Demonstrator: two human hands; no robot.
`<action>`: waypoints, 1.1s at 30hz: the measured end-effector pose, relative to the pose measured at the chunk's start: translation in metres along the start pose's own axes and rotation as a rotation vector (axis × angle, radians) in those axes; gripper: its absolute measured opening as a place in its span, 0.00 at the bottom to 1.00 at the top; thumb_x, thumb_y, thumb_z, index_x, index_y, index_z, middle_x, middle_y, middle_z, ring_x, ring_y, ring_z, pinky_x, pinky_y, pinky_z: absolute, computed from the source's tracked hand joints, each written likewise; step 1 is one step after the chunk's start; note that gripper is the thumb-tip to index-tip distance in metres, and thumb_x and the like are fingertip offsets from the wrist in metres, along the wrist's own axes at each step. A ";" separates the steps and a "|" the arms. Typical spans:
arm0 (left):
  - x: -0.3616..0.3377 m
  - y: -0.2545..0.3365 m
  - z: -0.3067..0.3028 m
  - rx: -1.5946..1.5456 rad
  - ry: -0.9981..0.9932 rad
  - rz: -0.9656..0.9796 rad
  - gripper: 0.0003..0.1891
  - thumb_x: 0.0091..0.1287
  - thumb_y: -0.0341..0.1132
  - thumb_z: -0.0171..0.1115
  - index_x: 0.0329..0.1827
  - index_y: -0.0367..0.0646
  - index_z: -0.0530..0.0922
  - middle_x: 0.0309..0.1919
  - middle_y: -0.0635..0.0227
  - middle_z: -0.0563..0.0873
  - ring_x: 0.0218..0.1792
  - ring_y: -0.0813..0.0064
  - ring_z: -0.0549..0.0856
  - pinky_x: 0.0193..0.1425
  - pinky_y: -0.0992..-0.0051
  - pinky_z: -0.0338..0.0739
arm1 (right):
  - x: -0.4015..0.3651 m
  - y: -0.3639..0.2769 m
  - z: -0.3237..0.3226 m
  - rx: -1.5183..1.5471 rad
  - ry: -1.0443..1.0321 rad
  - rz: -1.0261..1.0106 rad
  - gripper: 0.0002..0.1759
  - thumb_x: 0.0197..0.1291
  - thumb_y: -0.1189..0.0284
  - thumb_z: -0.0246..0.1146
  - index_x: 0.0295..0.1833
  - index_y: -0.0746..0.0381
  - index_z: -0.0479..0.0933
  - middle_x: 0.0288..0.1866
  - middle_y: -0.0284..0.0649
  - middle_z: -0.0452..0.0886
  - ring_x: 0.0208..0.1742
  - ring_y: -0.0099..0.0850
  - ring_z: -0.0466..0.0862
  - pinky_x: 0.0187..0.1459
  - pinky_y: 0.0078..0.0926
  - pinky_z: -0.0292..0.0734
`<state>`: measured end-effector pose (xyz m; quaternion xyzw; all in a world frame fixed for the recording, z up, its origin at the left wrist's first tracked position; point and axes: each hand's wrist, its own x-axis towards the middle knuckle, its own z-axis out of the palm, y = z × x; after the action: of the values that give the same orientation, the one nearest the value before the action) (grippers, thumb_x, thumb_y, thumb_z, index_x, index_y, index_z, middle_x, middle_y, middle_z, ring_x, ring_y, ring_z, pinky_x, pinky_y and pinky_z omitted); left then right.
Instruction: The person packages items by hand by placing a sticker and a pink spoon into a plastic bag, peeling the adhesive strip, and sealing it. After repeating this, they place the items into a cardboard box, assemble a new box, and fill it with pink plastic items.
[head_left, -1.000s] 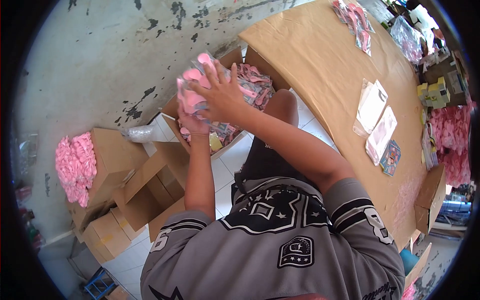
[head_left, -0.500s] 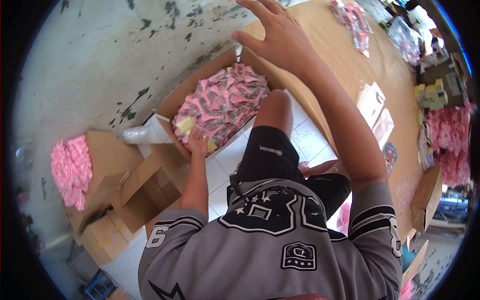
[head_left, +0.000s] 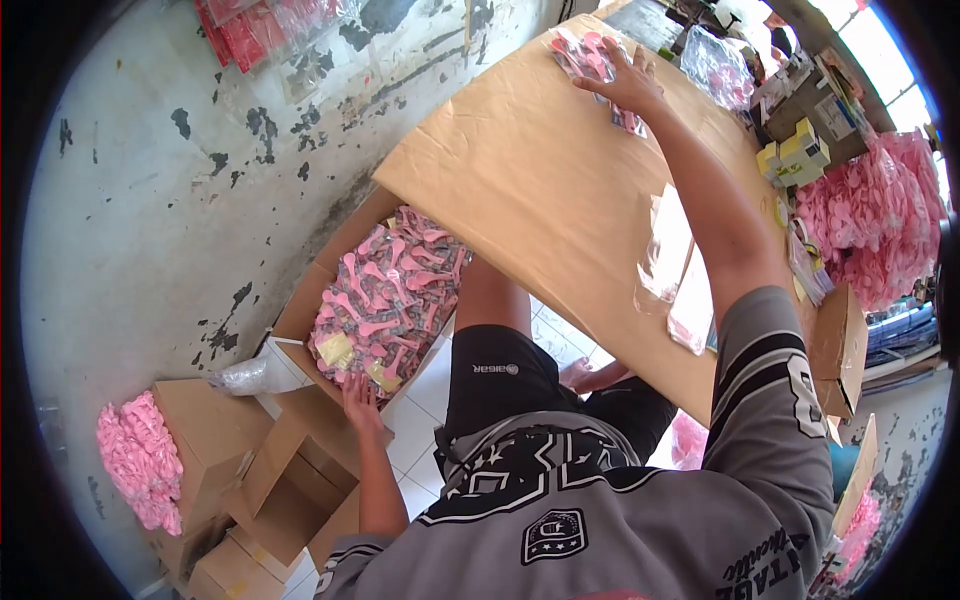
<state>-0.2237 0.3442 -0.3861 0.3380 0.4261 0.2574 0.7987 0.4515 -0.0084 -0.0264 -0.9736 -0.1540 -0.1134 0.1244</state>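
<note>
My right hand [head_left: 634, 86], fingers spread, reaches across the brown-covered table to clear packets with pink spoon-shaped pieces [head_left: 590, 57]. It is over or touching the nearest packets; the palm hides the exact contact. At the lower left, my left hand [head_left: 362, 402] rests with its fingers apart at the near edge of an open cardboard box [head_left: 292, 318]. Many packaged pink spoons [head_left: 385, 285] fill that box. Two pale yellow pieces, one a yellow packet [head_left: 335, 349], lie among them close to my left fingers. I see nothing held in either hand.
White-and-clear plastic sheets [head_left: 685, 270] lie on the brown table [head_left: 520, 170]. Bunches of pink pieces [head_left: 870, 220] and yellow boxes [head_left: 795, 155] are at the right. An open carton [head_left: 300, 490] and a pink heap [head_left: 138, 460] stand at lower left, beside the peeling wall [head_left: 150, 230].
My view has swung toward the table. My right hand has moved from above the table's near corner out to the packets at its far side. My left hand stays at the box's edge.
</note>
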 end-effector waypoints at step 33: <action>-0.086 0.077 0.373 -0.277 -0.554 0.181 0.45 0.79 0.52 0.64 0.90 0.56 0.45 0.74 0.60 0.72 0.75 0.63 0.72 0.70 0.48 0.78 | -0.169 -0.163 -0.006 0.248 -0.108 -0.773 0.53 0.54 0.25 0.67 0.81 0.41 0.71 0.82 0.67 0.63 0.81 0.68 0.64 0.79 0.64 0.57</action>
<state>0.0418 0.2137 -0.1313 0.3197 0.1217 0.2812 0.8966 0.2400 0.0943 -0.0303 -0.8262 -0.5273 -0.0812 0.1809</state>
